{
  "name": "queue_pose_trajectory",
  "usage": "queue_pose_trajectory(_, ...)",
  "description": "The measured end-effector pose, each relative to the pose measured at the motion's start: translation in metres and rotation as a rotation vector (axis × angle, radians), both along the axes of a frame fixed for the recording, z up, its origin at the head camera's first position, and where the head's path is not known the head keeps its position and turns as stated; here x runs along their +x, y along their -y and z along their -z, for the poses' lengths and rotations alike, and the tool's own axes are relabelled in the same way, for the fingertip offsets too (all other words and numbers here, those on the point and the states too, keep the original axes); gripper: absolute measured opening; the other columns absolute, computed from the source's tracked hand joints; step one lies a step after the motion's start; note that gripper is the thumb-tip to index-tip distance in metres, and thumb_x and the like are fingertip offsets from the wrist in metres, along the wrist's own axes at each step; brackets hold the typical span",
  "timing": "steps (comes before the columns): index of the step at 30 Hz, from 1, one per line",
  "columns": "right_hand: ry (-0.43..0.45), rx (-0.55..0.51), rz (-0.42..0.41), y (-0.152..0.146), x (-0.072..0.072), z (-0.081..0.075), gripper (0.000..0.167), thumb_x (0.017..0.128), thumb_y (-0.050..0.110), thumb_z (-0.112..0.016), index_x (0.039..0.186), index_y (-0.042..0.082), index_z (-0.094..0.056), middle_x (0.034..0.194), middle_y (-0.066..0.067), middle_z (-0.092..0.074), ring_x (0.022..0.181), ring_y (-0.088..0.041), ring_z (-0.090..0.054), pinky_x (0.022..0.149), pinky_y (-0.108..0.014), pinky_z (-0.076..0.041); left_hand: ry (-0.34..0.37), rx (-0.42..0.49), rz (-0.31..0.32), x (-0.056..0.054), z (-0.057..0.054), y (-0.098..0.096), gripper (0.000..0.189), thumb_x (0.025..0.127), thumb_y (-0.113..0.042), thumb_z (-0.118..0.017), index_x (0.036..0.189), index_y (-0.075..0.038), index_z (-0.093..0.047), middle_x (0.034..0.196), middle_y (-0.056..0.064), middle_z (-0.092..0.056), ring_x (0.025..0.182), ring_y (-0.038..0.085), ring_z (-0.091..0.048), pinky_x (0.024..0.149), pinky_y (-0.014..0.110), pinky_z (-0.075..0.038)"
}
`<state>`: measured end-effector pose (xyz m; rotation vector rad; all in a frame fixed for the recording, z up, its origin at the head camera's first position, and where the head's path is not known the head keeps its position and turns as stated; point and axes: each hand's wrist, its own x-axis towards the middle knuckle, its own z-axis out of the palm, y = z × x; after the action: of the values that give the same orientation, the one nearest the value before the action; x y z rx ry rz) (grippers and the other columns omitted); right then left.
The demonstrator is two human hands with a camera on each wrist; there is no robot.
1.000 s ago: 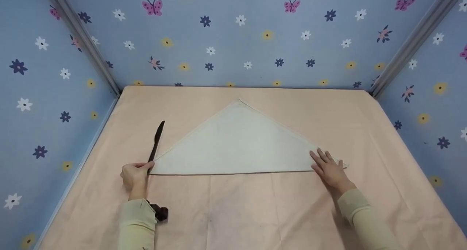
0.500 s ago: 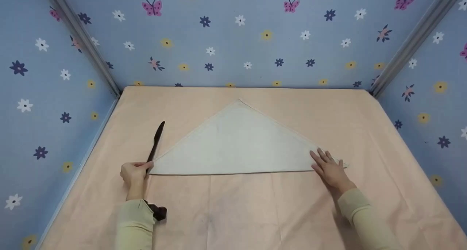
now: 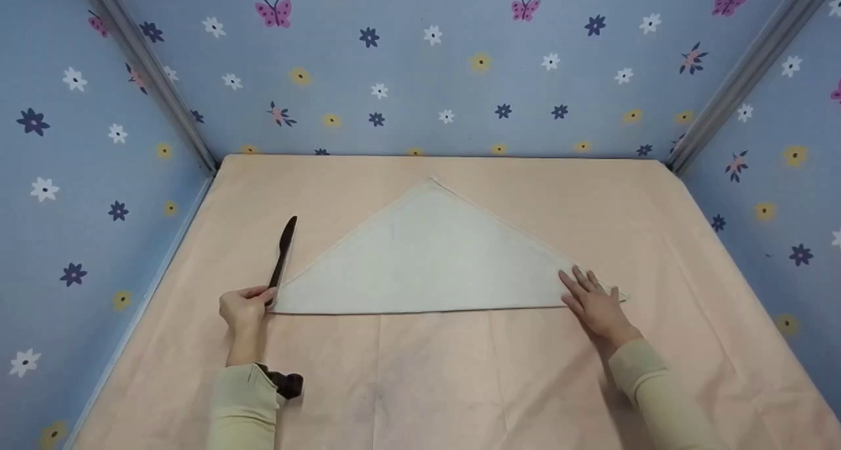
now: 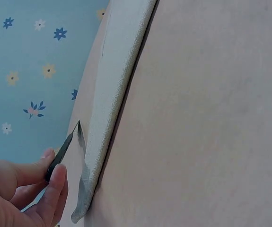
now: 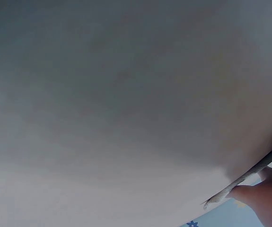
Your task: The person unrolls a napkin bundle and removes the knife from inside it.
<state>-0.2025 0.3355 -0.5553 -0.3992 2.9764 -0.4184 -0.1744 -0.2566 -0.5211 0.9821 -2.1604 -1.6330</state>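
My left hand (image 3: 244,311) pinches a dark table knife (image 3: 283,249) between thumb and fingers, its blade pointing away from me. A white cloth napkin (image 3: 427,256), folded to a triangle, lies flat with its peak toward the back wall. The knife is close by the napkin's left corner; in the left wrist view the blade (image 4: 65,150) stands a little beside the cloth (image 4: 114,90). My right hand (image 3: 596,312) rests with spread fingers on the napkin near its right corner. The right wrist view catches only part of that hand (image 5: 268,198) at the cloth's edge.
A peach tablecloth (image 3: 433,378) with light creases covers the table. Blue walls (image 3: 420,62) with flowers and butterflies enclose the back and both sides, with grey posts (image 3: 154,75) in the corners. A black wrist device (image 3: 288,384) sticks out from my left sleeve.
My left hand and the knife have shifted only very slightly at the napkin's left corner. The right hand and the napkin stay where they were.
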Motion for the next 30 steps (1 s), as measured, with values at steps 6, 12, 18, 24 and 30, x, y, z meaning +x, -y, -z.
queue_pose_trajectory(6, 0.004, 0.000, 0.003, -0.001, -0.001, 0.002, 0.053, 0.094, 0.041, -0.036, 0.140, 0.015, -0.028, 0.144, -0.017, -0.019, 0.130, -0.040, -0.011, 0.089, -0.073, -0.003, -0.037, -0.013, -0.026, -0.006, 0.003, -0.007, 0.024, 0.072, 0.003, -0.069, 0.093, 0.014, -0.063, 0.086, 0.024, -0.063, 0.049, 0.003, -0.055, 0.046, 0.015, -0.048)
queue_pose_trajectory(12, -0.003, -0.007, 0.001, -0.002, -0.001, 0.002, 0.054, 0.094, 0.042, -0.036, 0.140, 0.015, -0.028, 0.144, -0.016, -0.019, 0.130, -0.039, -0.012, 0.089, -0.073, -0.003, -0.089, 0.040, -0.032, -0.020, 0.004, -0.015, 0.026, 0.070, 0.004, -0.070, 0.092, 0.015, -0.063, 0.084, 0.023, -0.064, 0.047, 0.003, -0.056, 0.046, 0.015, -0.049)
queue_pose_trajectory(18, 0.008, -0.014, 0.003, -0.002, -0.001, 0.003, 0.054, 0.094, 0.043, -0.035, 0.140, 0.016, -0.027, 0.145, -0.015, -0.018, 0.131, -0.038, -0.010, 0.089, -0.072, -0.002, -0.048, -0.004, -0.023, -0.038, 0.006, -0.023, 0.025, 0.071, -0.001, -0.072, 0.092, 0.011, -0.065, 0.087, 0.022, -0.065, 0.047, 0.001, -0.054, 0.046, 0.013, -0.047)
queue_pose_trajectory(24, 0.007, -0.030, 0.006, -0.001, 0.000, 0.002, 0.053, 0.094, 0.041, -0.036, 0.140, 0.015, -0.028, 0.145, -0.016, -0.018, 0.130, -0.039, -0.010, 0.090, -0.072, -0.001, -0.051, 0.005, -0.033, -0.055, 0.006, -0.030, 0.022, 0.071, -0.001, -0.072, 0.089, 0.009, -0.067, 0.089, 0.022, -0.064, 0.054, 0.006, -0.057, 0.047, 0.016, -0.048)
queue_pose_trajectory(30, -0.002, -0.020, 0.003, -0.001, -0.001, 0.002, 0.053, 0.094, 0.040, -0.036, 0.140, 0.015, -0.028, 0.145, -0.016, -0.018, 0.130, -0.039, -0.011, 0.090, -0.072, -0.002, -0.055, 0.069, -0.011, -0.067, 0.003, -0.035, 0.023, 0.072, 0.000, -0.070, 0.093, 0.009, -0.066, 0.096, 0.023, -0.063, 0.059, 0.007, -0.057, 0.054, 0.015, -0.050)
